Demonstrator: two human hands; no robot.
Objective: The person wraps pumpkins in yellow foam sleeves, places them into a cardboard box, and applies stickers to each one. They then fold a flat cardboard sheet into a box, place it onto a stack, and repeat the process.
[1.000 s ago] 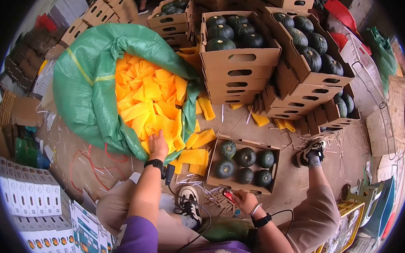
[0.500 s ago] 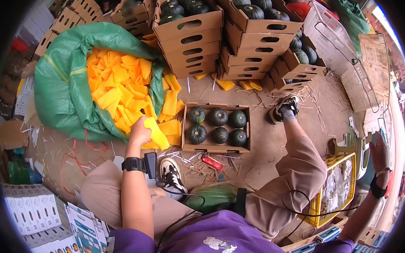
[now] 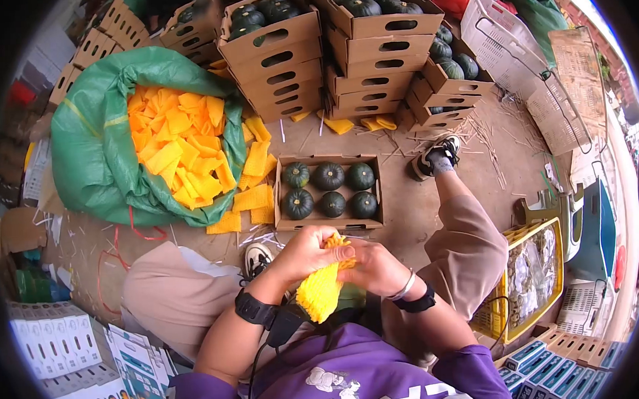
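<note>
In front of my torso, both hands grip one yellow foam net sleeve (image 3: 318,294). My left hand (image 3: 304,256) pinches its upper edge, while my right hand (image 3: 381,269) has its fingers closed on the other side; some fingertips are hidden by the mesh. The sleeve hangs down towards my lap, bunched near the top. Just beyond the hands, a shallow cardboard box (image 3: 283,221) on the floor holds several dark green pumpkins (image 3: 332,204) in two rows. To its left a green woven sack (image 3: 82,163) lies open, full of yellow foam sleeves (image 3: 189,152).
Stacked cardboard boxes (image 3: 279,80) of pumpkins stand behind. Loose sleeves (image 3: 252,198) lie beside the sack. A yellow crate (image 3: 502,298) with plastic-wrapped contents is right of my leg, and a white crate (image 3: 520,62) stands farther back. Printed cartons (image 3: 55,339) sit at lower left.
My left hand has brought a yellow sleeve from the sack's edge to in front of my torso. My right hand has come in from the far right and grips it too.
</note>
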